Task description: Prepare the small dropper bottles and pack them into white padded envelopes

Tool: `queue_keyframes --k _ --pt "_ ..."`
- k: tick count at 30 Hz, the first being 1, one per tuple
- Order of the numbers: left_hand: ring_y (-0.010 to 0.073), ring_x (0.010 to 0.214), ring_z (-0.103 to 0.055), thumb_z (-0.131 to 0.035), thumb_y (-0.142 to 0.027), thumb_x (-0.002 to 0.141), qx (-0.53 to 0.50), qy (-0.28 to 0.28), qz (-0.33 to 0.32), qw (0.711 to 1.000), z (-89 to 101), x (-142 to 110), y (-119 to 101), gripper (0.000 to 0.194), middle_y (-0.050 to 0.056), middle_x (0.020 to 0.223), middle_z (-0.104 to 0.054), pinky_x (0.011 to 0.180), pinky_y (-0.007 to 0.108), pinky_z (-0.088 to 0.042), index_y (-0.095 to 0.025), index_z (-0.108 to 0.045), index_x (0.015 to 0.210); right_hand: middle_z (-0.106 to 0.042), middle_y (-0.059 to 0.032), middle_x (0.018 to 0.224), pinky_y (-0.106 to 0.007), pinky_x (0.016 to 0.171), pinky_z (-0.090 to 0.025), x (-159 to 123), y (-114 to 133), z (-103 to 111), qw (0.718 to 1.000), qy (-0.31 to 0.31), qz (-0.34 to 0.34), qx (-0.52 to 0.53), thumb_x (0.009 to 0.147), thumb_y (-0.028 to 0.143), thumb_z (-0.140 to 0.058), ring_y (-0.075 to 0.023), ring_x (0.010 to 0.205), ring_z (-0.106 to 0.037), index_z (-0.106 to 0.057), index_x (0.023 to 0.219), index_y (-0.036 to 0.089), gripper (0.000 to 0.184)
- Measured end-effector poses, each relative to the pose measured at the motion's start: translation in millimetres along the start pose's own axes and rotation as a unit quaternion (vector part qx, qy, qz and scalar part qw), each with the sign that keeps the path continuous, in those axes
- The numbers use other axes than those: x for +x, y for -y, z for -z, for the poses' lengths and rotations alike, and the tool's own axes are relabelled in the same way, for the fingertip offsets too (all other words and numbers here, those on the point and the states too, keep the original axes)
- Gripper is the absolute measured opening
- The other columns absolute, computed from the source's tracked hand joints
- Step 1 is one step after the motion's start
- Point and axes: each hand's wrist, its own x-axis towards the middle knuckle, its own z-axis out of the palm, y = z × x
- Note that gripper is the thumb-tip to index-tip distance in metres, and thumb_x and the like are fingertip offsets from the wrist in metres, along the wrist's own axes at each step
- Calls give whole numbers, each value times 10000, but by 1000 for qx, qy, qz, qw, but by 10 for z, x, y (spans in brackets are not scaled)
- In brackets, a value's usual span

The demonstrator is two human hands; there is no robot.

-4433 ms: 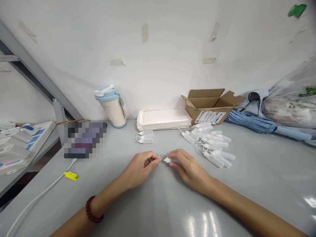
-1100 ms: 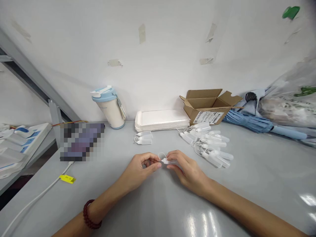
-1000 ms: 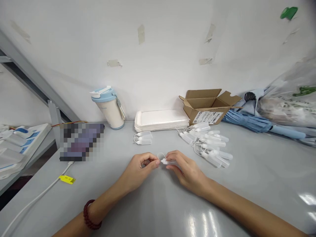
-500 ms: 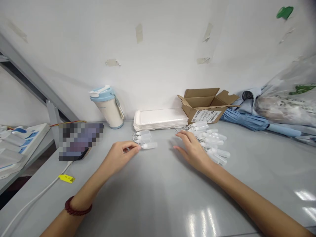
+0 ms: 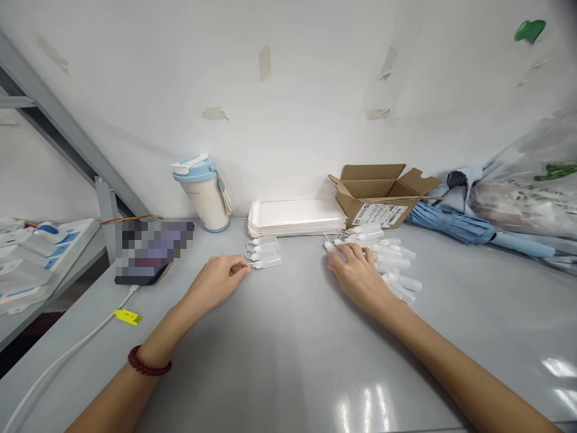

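My left hand (image 5: 219, 278) is closed in a pinch at the corded end of a small translucent plastic bottle (image 5: 268, 262). That bottle lies nearest me in a short row of several like it, all pointing right with thin white loops at their left ends. My right hand (image 5: 358, 275) reaches over the left side of a loose pile of similar bottles (image 5: 396, 261). Its fingers are curled down on one of them, whose white tip (image 5: 329, 246) shows past the fingertips; the hand hides the rest of that bottle.
Behind the bottles lies a stack of white padded envelopes (image 5: 297, 216), with an open cardboard box (image 5: 381, 207) beside it. A tumbler (image 5: 202, 195) and a phone (image 5: 157, 249) on a white cable stand left. A folded blue umbrella (image 5: 455, 225) and a plastic bag (image 5: 523, 186) lie right.
My right hand has lowered onto a bottle at the pile's left side, its fingers curling in. The bottle at my left fingertips now lies closer in line with the row.
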Motion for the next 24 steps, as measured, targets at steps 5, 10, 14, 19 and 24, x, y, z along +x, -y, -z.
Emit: queue_keyframes --k 5,10,14,19,24 --pt "224 698 -607 -421 -343 815 45 -22 35 998 -11 30 77 260 16 709 -670 637 289 -384 -205 -617 915 -602 -149 1027 -442 814 -301 -12 -7 -2 1000 11 13 13 908 144 -385 -304 1010 -470 -622 960 170 244" --pt "224 690 -599 -395 -250 815 63 -113 67 989 -44 -16 0 273 24 737 -667 628 300 -391 -173 -551 1024 -610 -115 962 -412 802 -337 -11 7 69 991 23 -18 128 877 125 -428 -266 955 -505 -583 962 191 189" --pt "189 716 -584 -397 -248 845 8 -173 -32 984 -126 -100 -157 229 26 821 -647 655 286 -419 -185 -545 1010 -612 -47 883 -357 786 -378 -23 68 194 954 13 -46 296 858 150 -460 -203 867 -531 -515 903 216 96" --pt "198 835 -544 -406 -219 870 30 -85 -196 976 -269 -139 -219 199 30 800 -614 718 304 -436 -196 -593 937 -601 -21 841 -343 765 -389 -52 162 309 925 -28 -56 375 875 213 -440 -181 795 -541 -460 833 216 47" --pt "221 876 -531 -406 -198 868 29 -87 -163 982 -333 -112 -163 290 56 862 -605 717 337 -449 -171 -541 1123 -584 -12 804 -254 553 -379 -86 238 355 881 12 -87 465 883 313 -433 -161 694 -531 -450 852 222 99"
